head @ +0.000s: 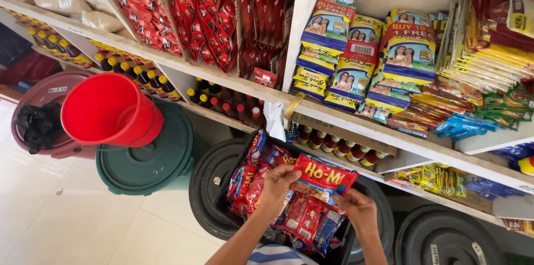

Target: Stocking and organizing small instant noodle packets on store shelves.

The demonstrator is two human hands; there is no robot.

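Observation:
A red snack packet [324,174] with yellow lettering is held up over a dark box [240,148] that holds several red and blue packets [303,217]. My left hand [280,182] grips the packet's left lower edge. At its right lower corner my right hand [359,207] pinches it. Both forearms come up from the bottom edge of the view. The box rests on a black round bin lid [210,192].
White shelves [345,117] above carry red sachets [208,14], blue-and-yellow pouches [345,48] and rows of bottles [136,75]. A red bucket [108,110] sits on a green bin lid [150,159]. Another black lid [439,237] lies at the right, and pale floor tiles [67,215] at the left.

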